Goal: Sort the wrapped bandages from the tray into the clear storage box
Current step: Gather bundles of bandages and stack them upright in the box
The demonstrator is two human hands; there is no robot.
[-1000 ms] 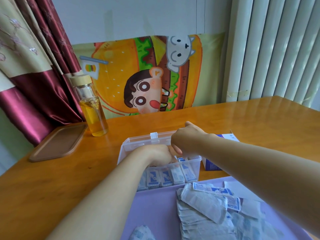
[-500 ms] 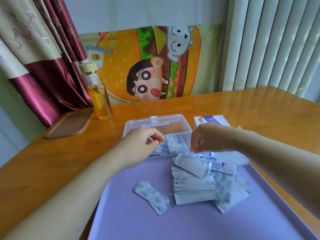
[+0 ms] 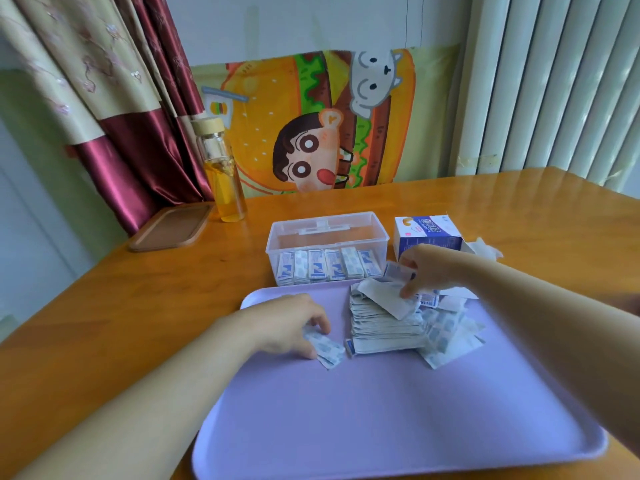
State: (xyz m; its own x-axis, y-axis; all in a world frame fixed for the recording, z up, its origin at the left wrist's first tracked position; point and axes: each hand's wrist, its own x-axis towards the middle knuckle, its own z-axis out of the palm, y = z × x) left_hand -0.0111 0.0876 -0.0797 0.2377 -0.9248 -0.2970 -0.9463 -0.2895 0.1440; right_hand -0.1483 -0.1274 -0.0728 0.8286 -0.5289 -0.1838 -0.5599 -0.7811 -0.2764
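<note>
Back from box (image 3: 381,233) to tray (image 3: 381,410): left hand (image 3: 291,323) pinches loose bandage (image 3: 327,349), right hand (image 3: 429,271) pinches top bandage (image 3: 381,296) off pile (image 3: 384,329); next batch starting.

Left hand (image 3: 289,325), right hand (image 3: 427,273) — both pinching.

The tray (image 3: 381,427) is coloured plain lilac. The bandages (image 3: 384,327) are wrapped in white, printed with pale blue. The box (image 3: 327,230) is left clear and colourless. The carton (image 3: 427,235) is printed blue and white. The table (image 3: 138,306) is finished in glossy orange-brown. The bottle (image 3: 221,168) is tinted amber by its liquid. The curtain (image 3: 114,150) is banded in flowered beige and maroon.
</note>
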